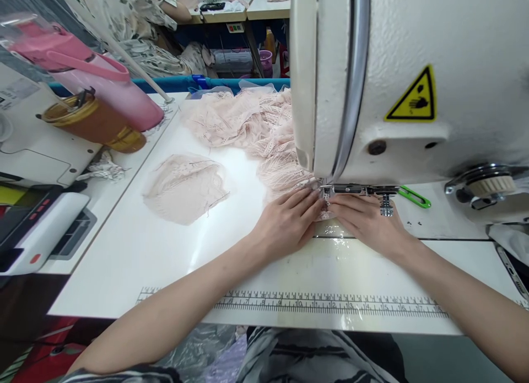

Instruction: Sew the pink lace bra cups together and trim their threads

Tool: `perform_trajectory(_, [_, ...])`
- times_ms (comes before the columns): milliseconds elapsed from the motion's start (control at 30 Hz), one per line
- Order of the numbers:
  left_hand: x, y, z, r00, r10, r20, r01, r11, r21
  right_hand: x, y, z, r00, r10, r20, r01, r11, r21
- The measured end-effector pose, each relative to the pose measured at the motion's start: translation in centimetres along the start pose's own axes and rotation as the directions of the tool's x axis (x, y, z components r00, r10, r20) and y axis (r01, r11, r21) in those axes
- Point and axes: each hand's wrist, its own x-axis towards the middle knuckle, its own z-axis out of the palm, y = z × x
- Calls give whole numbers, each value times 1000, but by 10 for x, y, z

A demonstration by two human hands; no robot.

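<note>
Lace fabric is bunched towards 11 o'clock of the presser foot. Its near edge is pressed down by the flattened left hand at 8 o'clock and right hand at 4.

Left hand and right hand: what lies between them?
In the head view, the metal presser foot and pale pink lace fabric lie between the left hand and the right hand.

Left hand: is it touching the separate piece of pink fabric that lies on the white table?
Apart. The head view shows a strip of white table between the left hand and the pink fabric piece.
</note>
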Motion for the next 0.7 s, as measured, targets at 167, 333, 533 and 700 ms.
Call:
perform_trajectory(167, [2,1,0,999,-19,34,20,1000,-19,0,2,-1,998,-11,-57,10,1000,-25])
perform_trajectory(333, [3,2,0,999,-32,37,34,998,-44,-2,2,-1,997,62,-48,-61,998,26])
perform_trajectory(533, [4,2,2,998,-59,24,60,997,-42,-1,4,3,990,136,-28,-133,988,84])
perform_trajectory(700, [3,1,3,999,-43,-18,43,999,4,0,3,2,993,113,-44,-111,993,44])
